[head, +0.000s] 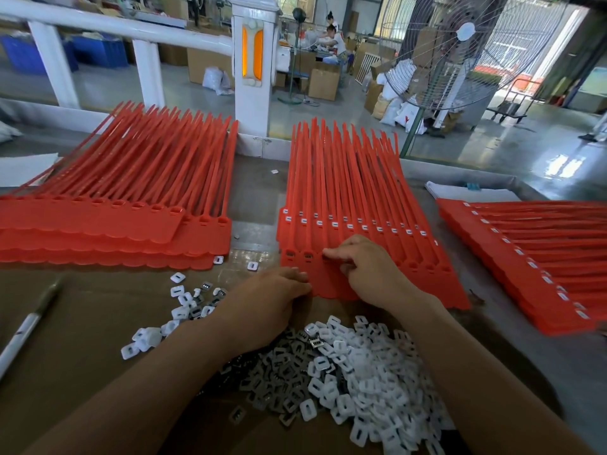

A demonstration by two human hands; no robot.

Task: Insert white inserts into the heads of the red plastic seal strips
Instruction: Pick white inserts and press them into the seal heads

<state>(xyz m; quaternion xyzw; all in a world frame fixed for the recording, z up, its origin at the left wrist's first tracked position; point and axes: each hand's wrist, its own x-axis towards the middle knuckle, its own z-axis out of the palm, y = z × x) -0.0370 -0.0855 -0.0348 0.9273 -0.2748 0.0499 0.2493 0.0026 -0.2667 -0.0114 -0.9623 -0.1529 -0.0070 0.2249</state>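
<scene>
above heaped inserts (348,366), left hand (272,300) grips strips (330,285), right hand's (371,270) straight forefinger presses them

My right hand (364,267) covers several heads on the front sheet of red seal strips (427,277), so whether a white insert sits under my fingertip is hidden. My left hand (272,300) curls at that sheet's near edge (anything pinched inside cannot be seen). My forearms hide part of the pile of white inserts (361,366), which the bottom edge cuts off. The stack of finished strips (525,264) and the pen (26,326) run out of frame
</scene>
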